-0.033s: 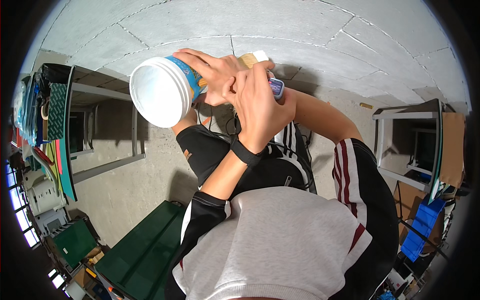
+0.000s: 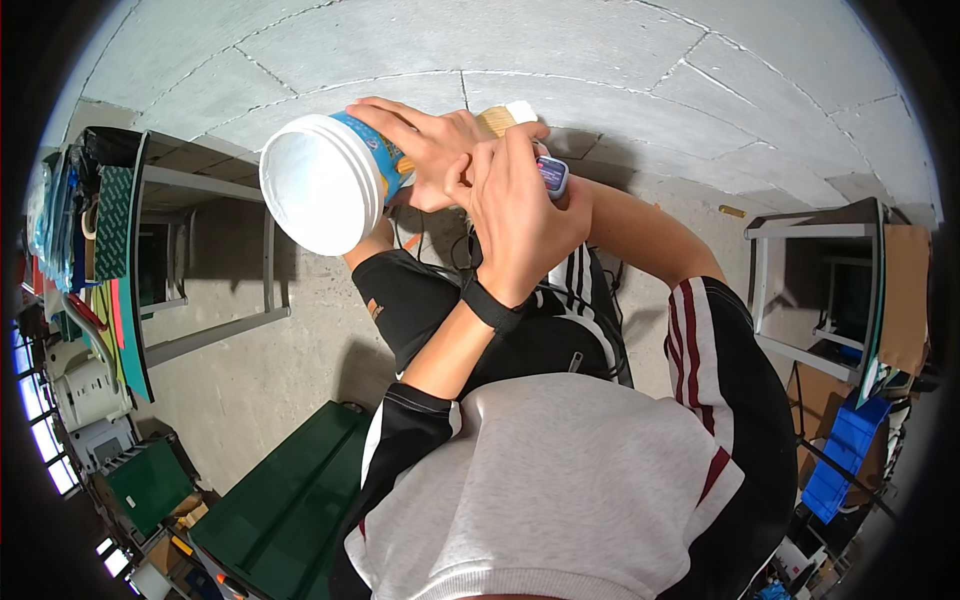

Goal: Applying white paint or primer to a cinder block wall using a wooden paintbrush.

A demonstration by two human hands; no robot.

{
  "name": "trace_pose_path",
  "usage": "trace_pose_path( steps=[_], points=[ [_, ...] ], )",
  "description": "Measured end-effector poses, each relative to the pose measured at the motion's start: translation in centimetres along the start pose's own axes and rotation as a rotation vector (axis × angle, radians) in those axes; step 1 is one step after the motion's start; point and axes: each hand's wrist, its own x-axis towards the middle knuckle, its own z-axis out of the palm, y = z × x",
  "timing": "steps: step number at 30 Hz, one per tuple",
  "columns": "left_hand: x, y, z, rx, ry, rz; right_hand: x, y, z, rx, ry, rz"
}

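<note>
My right hand is wrapped round the side of a white plastic tub with a blue and yellow label, tilted so that its round white end faces me. A tan piece with a white tip, seemingly a wide paintbrush, sticks out beyond the same hand; a bit of its handle seems to show beside the label. Crossing over the right wrist, my left hand has bent fingers and thumb closed about the lit smartwatch there. Its fingertips are partly hidden. A black band circles my left wrist.
A grey painted block wall rises just beyond my hands. Metal-framed tables stand at left and right. A dark green case lies at lower left. Black cables trail by my legs; a blue bin is at right.
</note>
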Motion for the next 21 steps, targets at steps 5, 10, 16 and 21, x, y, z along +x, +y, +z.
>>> trace_pose_path(
  steps=[5, 10, 16, 21],
  points=[
    [-0.1, -0.6, 0.6, -0.041, 0.002, -0.032, -2.9, -0.1, -2.5, -0.118, -0.145, 0.095],
    [0.5, -0.7, 1.1, -0.118, -0.058, -0.175, -5.0, 0.4, -3.4, -0.177, -0.192, 0.128],
    [-0.2, -0.4, 0.5, -0.064, -0.020, -0.057, -3.6, -0.4, -2.5, -0.114, -0.119, 0.083],
    [-0.2, -0.4, 0.5, -0.026, -0.038, -0.062, -1.6, 0.0, -0.4, -0.001, 0.026, -0.018]
  ],
)
